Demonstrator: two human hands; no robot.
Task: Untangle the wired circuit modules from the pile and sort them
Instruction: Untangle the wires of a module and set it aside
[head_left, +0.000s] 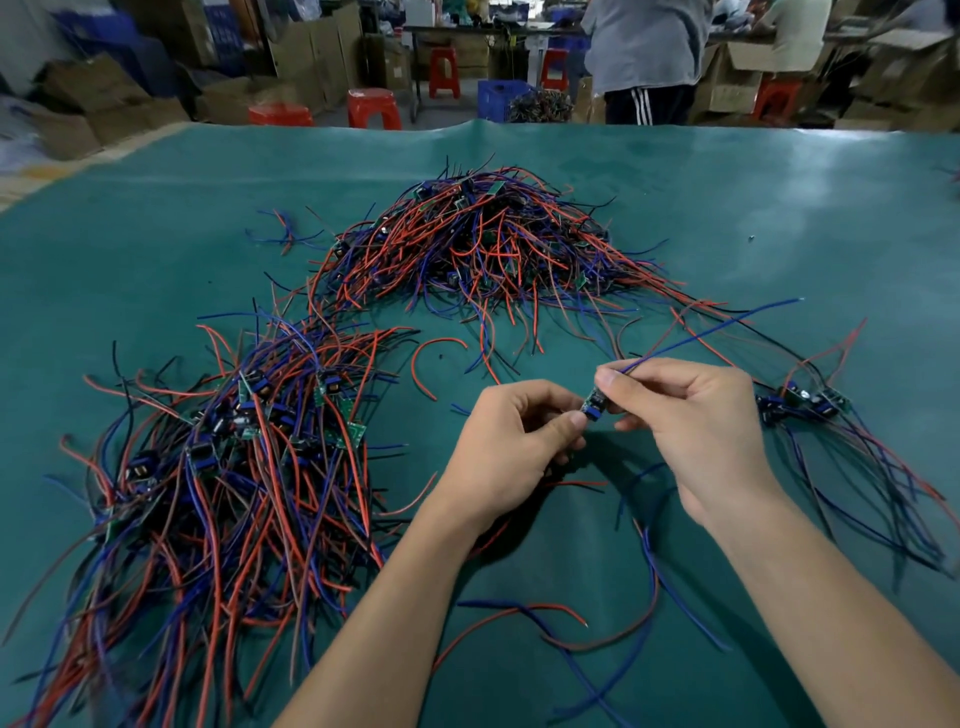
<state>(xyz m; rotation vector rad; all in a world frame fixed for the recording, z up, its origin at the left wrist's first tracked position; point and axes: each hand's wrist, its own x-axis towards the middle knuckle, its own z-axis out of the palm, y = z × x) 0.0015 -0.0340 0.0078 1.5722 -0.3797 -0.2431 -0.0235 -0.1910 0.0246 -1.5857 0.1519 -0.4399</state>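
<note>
Both forearms reach in from the bottom edge and meet over the middle of the green mat (675, 218). The left hand (506, 452) is turned palm-inward, its fingers curled, with the thumb tip pressed against the lower end of a small circuit module (593, 405). The right hand (696, 415) comes in from four o'clock, knuckles up, its forefinger and thumb pinching the upper end of the same module, so both hands are clamped on it just above the mat. A blue wire (717, 327) runs from the right fingers up toward two o'clock, and other red and blue wires trail down beneath the hands toward six o'clock.

The big tangled pile (483, 244) lies at twelve o'clock from the hands, well apart from them. A second heap of modules and wires (234, 467) spreads at nine o'clock, its near strands reaching almost to the left wrist. A small cluster of modules (805, 402) sits at three o'clock, just beside the right hand, with wires fanning toward five o'clock.

Open mat shows between the hands and the pile at twelve o'clock, crossed by a lone red wire (431, 358), and more bare mat lies at one to two o'clock up to the far edge. Beyond that edge stand red stools (374, 106), cardboard boxes (311, 57) and a person (647, 52) at another table.
</note>
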